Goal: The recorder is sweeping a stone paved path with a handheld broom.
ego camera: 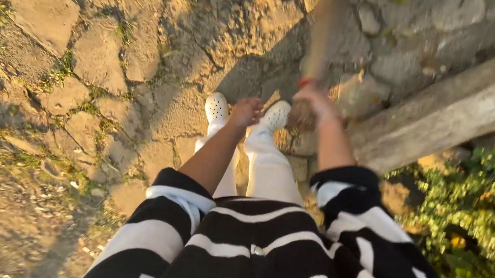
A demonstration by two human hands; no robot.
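my right hand (315, 103) is closed round a blurred stick (324, 26), its long axis running up and away from me over the paving (102, 58); my left hand (245, 111) hangs just beside it, loosely curled, holding nothing; a plank (461, 106) and weeds (482, 233) lie to the right.

Two hands, the left hand (245, 111) and the right hand (315, 102); two white perforated shoes (217, 108); one blurred wooden handle (325, 26). One weathered plank (461, 106); two striped sleeves (176, 197).
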